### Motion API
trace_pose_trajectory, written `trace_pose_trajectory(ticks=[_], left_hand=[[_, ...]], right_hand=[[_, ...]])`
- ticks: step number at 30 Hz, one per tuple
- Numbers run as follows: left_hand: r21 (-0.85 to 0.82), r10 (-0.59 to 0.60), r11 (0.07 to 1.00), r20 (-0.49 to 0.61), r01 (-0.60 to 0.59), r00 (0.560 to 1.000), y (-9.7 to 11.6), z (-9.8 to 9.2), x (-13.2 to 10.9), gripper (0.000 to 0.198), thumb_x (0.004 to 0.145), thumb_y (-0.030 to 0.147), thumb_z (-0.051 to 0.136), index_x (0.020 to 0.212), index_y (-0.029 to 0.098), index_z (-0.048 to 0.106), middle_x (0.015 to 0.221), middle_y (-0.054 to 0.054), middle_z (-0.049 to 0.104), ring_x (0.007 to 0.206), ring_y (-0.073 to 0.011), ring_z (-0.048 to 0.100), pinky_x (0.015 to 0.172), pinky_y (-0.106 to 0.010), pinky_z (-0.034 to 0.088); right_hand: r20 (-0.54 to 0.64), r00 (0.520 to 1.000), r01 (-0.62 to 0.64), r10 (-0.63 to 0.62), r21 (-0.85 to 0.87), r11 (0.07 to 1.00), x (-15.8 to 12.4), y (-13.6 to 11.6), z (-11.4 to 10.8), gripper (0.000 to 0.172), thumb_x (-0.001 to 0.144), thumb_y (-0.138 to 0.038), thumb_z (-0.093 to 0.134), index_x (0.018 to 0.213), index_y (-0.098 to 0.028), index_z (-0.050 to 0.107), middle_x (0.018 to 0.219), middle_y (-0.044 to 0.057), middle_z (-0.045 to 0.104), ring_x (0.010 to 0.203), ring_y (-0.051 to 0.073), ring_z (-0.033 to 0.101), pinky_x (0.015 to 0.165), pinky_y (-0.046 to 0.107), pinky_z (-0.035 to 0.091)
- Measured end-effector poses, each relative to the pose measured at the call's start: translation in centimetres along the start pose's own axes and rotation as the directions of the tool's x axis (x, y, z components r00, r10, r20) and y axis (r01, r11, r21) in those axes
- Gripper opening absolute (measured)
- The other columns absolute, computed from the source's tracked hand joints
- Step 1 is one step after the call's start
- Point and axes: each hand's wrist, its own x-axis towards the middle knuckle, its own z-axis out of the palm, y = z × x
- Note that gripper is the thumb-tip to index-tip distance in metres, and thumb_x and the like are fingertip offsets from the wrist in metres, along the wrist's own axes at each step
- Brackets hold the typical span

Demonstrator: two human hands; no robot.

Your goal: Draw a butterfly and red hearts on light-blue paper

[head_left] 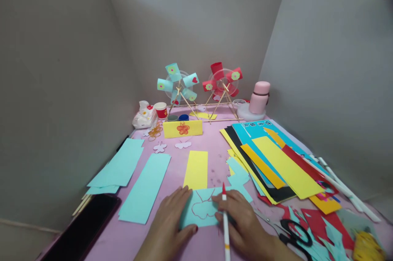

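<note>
A light blue paper piece (pixel 201 208) with a red butterfly outline drawn on it lies on the pink table (pixel 215 146) near me. My left hand (pixel 170 222) lies flat on its left edge, fingers stretched out. My right hand (pixel 242 222) grips a white pen with a red tip (pixel 225 222), its tip pointing away from me at the paper's upper right edge. A yellow paper strip (pixel 196 169) lies just beyond the drawing.
Light blue strips (pixel 145 187) and sheets (pixel 118 166) lie left, next to a dark phone (pixel 82 228). A stack of coloured sheets (pixel 276 158) fills the right, with black scissors (pixel 291 232) and scraps near it. Two paper wheels (pixel 178 82) (pixel 222 78), a pink bottle (pixel 259 97), cups and grey walls stand behind.
</note>
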Motion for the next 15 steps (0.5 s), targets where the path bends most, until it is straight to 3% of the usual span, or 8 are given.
trace_pose_trajectory(ticks=[2,4,8,12,15], left_hand=[[0.025,0.028,0.999,-0.011,-0.028,1.0,-0.3,0.1,-0.1,0.069,0.067,0.026,0.069,0.132,0.028,0.046,0.139,-0.007,0.046,0.128,-0.0306,0.04,0.104,-0.05,0.034],[0.049,0.058,0.997,-0.021,-0.057,0.998,-0.6,0.2,-0.2,0.069,0.069,0.032,0.069,0.134,0.03,0.044,0.139,-0.008,0.045,0.126,-0.0311,0.042,0.103,-0.049,0.036],[0.092,0.049,0.995,-0.079,-0.041,0.996,-0.9,0.3,-0.1,0.066,0.072,0.043,0.066,0.133,0.028,0.044,0.141,-0.01,0.044,0.126,-0.032,0.042,0.101,-0.048,0.039],[0.037,-0.05,0.998,-0.15,0.056,0.987,-0.7,0.2,0.3,0.062,0.067,0.04,0.069,0.124,0.022,0.053,0.123,-0.014,0.055,0.116,-0.0331,0.047,0.097,-0.05,0.039],[-0.019,-0.099,0.995,-0.163,0.098,0.982,-0.2,-0.1,0.7,0.056,0.062,0.035,0.072,0.115,0.02,0.058,0.111,-0.013,0.057,0.107,-0.0332,0.048,0.092,-0.051,0.04]], right_hand=[[0.036,0.999,-0.024,0.024,-0.009,1.0,0.1,-0.2,0.1,0.021,0.084,-0.011,0.049,0.1,-0.022,0.055,0.084,0.006,0.065,0.079,0.023,0.057,0.069,0.037,0.046],[-0.03,0.99,-0.14,0.14,0.012,0.99,0.1,0.0,0.2,0.014,0.087,-0.015,0.048,0.096,-0.022,0.055,0.079,0.005,0.064,0.076,0.023,0.057,0.066,0.035,0.046],[-0.145,0.929,-0.34,0.342,0.038,0.94,0.0,1.1,0.5,0.013,0.089,-0.018,0.046,0.098,-0.023,0.054,0.091,0.007,0.063,0.087,0.024,0.058,0.073,0.037,0.048],[-0.075,0.956,-0.291,0.285,-0.103,0.951,-0.1,1.5,0.8,0.032,0.082,-0.012,0.052,0.112,-0.023,0.049,0.101,0.009,0.061,0.096,0.029,0.054,0.08,0.045,0.044],[-0.021,0.956,-0.293,0.292,-0.097,0.951,0.1,1.4,0.7,0.03,0.078,-0.009,0.055,0.104,-0.022,0.048,0.096,0.008,0.059,0.09,0.029,0.053,0.077,0.045,0.043]])
